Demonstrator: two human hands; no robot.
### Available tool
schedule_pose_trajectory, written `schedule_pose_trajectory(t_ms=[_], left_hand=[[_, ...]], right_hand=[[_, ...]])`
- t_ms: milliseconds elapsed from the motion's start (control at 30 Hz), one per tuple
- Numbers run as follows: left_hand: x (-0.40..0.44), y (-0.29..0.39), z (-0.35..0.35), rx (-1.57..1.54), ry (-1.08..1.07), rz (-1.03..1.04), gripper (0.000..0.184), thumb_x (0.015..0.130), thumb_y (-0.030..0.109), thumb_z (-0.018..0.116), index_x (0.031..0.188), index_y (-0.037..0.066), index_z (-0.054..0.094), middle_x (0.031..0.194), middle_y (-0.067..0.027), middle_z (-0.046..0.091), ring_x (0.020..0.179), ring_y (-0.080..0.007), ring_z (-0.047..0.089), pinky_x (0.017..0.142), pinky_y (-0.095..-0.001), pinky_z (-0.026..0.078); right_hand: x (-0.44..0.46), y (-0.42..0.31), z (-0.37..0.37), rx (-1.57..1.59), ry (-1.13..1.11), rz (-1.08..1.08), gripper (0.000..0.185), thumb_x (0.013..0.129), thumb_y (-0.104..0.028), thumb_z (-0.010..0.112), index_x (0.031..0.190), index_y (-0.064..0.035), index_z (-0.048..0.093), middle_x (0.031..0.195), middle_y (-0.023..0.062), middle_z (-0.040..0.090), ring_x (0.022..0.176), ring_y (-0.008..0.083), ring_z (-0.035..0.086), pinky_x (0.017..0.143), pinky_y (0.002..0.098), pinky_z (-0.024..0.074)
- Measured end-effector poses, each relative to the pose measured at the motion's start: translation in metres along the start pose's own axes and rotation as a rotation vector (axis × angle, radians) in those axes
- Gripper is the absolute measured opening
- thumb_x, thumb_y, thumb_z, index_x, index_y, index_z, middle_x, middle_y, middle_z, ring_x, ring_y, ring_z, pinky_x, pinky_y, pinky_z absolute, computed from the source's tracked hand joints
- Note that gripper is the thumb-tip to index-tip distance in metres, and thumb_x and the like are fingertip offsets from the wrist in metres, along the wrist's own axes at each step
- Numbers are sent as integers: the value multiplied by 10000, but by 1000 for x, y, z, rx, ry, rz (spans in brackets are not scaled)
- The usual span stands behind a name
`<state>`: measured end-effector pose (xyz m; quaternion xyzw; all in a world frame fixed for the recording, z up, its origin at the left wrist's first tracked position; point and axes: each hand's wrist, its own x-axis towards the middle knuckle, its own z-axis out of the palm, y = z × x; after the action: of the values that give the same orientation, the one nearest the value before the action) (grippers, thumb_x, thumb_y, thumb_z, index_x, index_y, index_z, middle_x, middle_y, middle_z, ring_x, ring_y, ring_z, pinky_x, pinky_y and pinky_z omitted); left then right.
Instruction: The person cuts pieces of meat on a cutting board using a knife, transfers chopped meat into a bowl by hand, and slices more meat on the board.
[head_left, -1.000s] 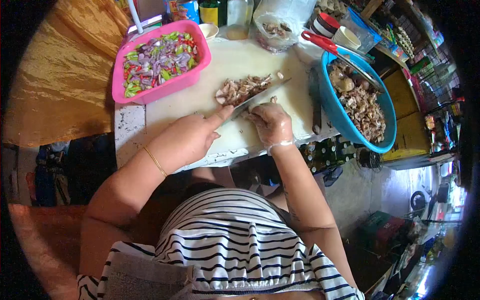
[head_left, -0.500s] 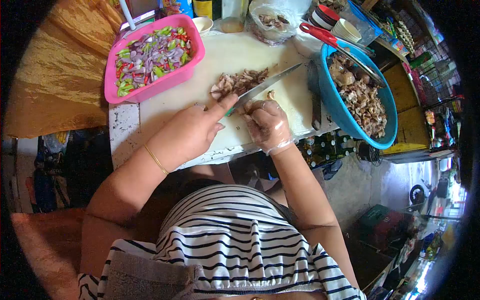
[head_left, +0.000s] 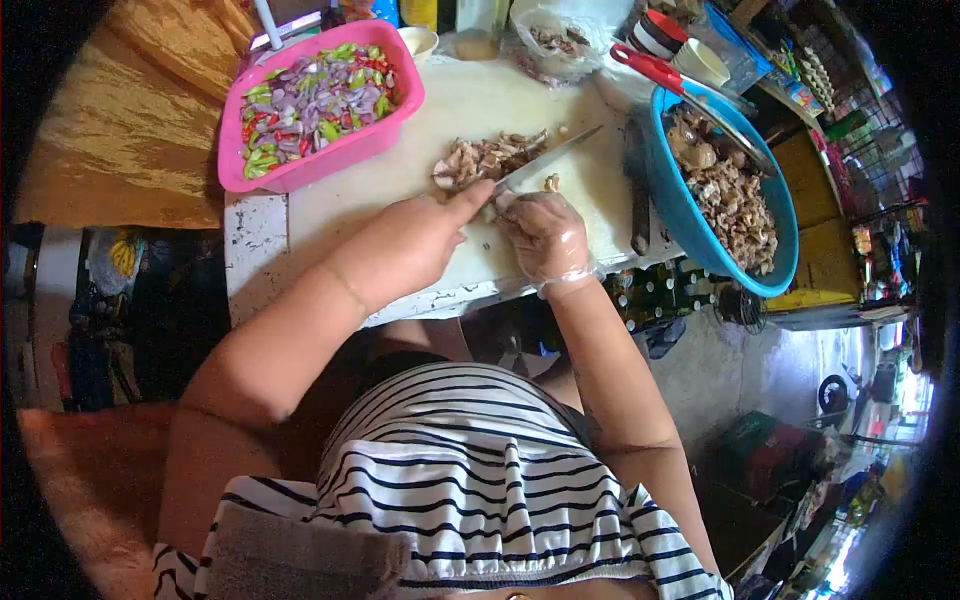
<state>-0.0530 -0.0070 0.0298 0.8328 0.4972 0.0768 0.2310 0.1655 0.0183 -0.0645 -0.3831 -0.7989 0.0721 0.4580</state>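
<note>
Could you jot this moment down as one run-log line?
left hand: gripping knife | right hand: clear-gloved, beside blade | white board: chopped meat beyond blade | pink basin: cut vegetables | blue basin: meat pieces

knife: long shiny blade, slanting beside the meat heap
meat heap: little brown and pale bits, messy, on the white board
loose bit: brown, on the board near the knife

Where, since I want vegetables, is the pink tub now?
In the head view, the pink tub sits on the left side of the table, beyond the left hand, beside the orange cloth.
</note>
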Motion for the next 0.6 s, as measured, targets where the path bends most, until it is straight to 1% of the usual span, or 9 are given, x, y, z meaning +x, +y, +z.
schedule_pose_trajectory(t_ms=[100, 133, 200, 300, 400, 500, 600], left_hand=[[28, -16, 18, -77, 156, 108, 653, 947, 129, 618, 1553, 201, 383, 989, -297, 665, 905, -474, 649, 818, -543, 516], [27, -17, 17, -63, 165, 101, 654, 946, 130, 622, 1552, 201, 385, 986, -294, 665, 900, -472, 649, 815, -541, 516], [19, -9, 9, -33, 168, 93, 656, 944, 131, 629, 1550, 201, 388, 980, -289, 663, 889, -466, 649, 811, -537, 517], [-7, -2, -4, -38, 244, 151, 653, 945, 131, 629, 1549, 201, 391, 947, -280, 660, 856, -465, 647, 791, -543, 515], [-25, 4, -15, 31, 102, 70, 659, 951, 131, 619, 1559, 196, 372, 929, -273, 657, 837, -462, 645, 780, -546, 512], [-28, -1, -8, 94, 36, 46, 671, 954, 130, 613, 1568, 193, 351, 921, -277, 656, 819, -471, 642, 769, -553, 512], [-9, -3, 4, 18, 64, 40, 682, 953, 129, 616, 1571, 186, 334, 932, -286, 661, 842, -472, 649, 779, -550, 517]], right_hand=[[1, 1, 0, -22, -3, -19, 210, 746, -15, 777, 947, -72, 754, 873, 113, 714, 809, 338, 682, 731, 417, 555], [0, 3, 0, -35, 1, -34, 215, 745, -14, 773, 951, -73, 756, 870, 113, 713, 807, 338, 682, 732, 417, 555], [2, 5, -2, -7, -4, -25, 193, 751, -16, 766, 937, -68, 756, 887, 124, 725, 826, 341, 693, 744, 412, 560], [-2, 4, 0, 20, 12, 0, 180, 750, -17, 768, 924, -63, 753, 906, 131, 734, 843, 343, 700, 757, 410, 564], [0, 4, 1, 8, 14, -42, 168, 754, -19, 770, 915, -59, 750, 919, 132, 739, 852, 343, 704, 770, 413, 564], [-2, 4, 0, -16, -16, -29, 159, 751, -24, 768, 905, -56, 746, 914, 136, 735, 849, 345, 700, 767, 422, 561], [-1, 3, -2, -34, -42, -16, 163, 744, -4, 741, 898, -57, 742, 904, 139, 729, 841, 348, 694, 759, 431, 557]])
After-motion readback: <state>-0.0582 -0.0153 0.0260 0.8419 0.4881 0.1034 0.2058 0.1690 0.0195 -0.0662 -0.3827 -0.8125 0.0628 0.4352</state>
